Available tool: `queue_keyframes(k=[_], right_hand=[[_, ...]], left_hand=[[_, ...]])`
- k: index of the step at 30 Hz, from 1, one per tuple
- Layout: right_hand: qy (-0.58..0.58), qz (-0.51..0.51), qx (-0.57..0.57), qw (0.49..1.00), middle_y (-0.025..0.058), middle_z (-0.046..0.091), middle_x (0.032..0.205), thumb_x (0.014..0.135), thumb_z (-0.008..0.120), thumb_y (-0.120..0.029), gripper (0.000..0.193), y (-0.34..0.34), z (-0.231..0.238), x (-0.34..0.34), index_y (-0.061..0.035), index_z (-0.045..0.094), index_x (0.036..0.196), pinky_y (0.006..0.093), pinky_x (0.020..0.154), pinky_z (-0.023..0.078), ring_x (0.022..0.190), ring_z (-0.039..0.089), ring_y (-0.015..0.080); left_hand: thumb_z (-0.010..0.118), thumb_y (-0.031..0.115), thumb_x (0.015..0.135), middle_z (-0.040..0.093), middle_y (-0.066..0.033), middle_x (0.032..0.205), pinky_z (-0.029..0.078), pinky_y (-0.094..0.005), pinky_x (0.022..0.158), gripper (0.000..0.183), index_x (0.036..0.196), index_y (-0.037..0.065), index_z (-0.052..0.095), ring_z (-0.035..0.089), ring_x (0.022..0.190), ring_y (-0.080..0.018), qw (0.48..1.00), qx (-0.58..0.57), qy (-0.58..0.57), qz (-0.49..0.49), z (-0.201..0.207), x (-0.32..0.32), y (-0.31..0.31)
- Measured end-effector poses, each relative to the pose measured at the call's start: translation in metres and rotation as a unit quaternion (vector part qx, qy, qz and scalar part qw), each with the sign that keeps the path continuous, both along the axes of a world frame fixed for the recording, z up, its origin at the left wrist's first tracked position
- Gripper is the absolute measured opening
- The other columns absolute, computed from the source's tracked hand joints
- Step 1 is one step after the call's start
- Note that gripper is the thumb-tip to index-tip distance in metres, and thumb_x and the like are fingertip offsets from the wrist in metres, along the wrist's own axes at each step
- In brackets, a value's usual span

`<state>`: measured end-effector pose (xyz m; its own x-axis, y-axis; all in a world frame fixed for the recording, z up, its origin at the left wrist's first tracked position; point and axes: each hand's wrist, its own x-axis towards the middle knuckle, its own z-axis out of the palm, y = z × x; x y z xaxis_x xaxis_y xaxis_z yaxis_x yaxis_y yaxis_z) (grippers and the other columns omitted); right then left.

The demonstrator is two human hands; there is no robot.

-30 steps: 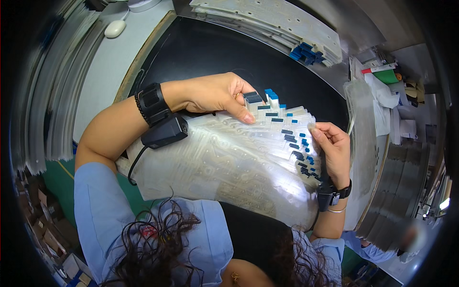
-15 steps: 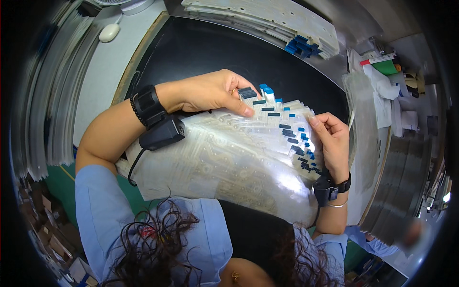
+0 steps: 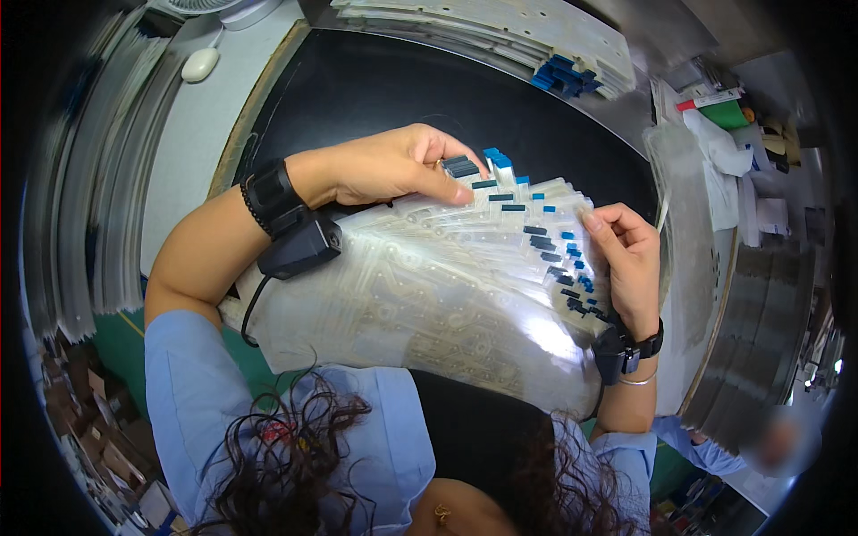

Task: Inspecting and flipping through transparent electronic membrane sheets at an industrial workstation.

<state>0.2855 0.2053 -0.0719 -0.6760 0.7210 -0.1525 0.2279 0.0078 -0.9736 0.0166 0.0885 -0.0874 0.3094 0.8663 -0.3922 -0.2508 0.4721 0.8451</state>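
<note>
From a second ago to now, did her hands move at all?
Barely. The left hand slid a little along the fanned clear sheets, thumb pressing near the blue-tipped ends. The right hand kept its grip on the fan's edge. The stack on the black mat stayed put.

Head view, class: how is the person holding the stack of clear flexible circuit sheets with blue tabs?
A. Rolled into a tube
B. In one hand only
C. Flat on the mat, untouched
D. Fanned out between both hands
D: the clear flexible circuit sheets spread like a fan, the left hand at the top tabs, the right hand at the lower edge.
</note>
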Motion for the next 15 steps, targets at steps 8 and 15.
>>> queue_keyframes(k=[8, 15], right_hand=[[-0.011, -0.009, 0.014, 1.0, 0.0002, 0.063, 0.074, 0.085, 0.068, -0.009, 0.012, -0.0014, -0.0012, -0.0028, 0.0021, 0.065, 0.088, 0.0139, 0.059, 0.042, 0.064, 0.055, 0.0015], [-0.018, -0.001, -0.011, 1.0, 0.0004, 0.064, 0.075, 0.085, 0.067, -0.008, 0.011, 0.0033, -0.0023, 0.0008, 0.0024, 0.065, 0.089, 0.0141, 0.06, 0.042, 0.065, 0.055, 0.0017]], left_hand=[[0.068, 0.004, 0.081, 0.069, -0.0125, 0.096, 0.05, -0.0155, 0.066, 0.037, 0.115, -0.005, 0.056, 0.065, 0.077, -0.0073, 0.999, 0.009, -0.041, -0.027, -0.0091, -0.008, -0.0017], [0.069, 0.002, 0.079, 0.068, -0.014, 0.098, 0.053, -0.0192, 0.072, 0.034, 0.11, -0.006, 0.059, 0.067, 0.082, -0.0113, 0.998, 0.023, -0.046, -0.027, -0.0085, -0.0062, -0.0011]])
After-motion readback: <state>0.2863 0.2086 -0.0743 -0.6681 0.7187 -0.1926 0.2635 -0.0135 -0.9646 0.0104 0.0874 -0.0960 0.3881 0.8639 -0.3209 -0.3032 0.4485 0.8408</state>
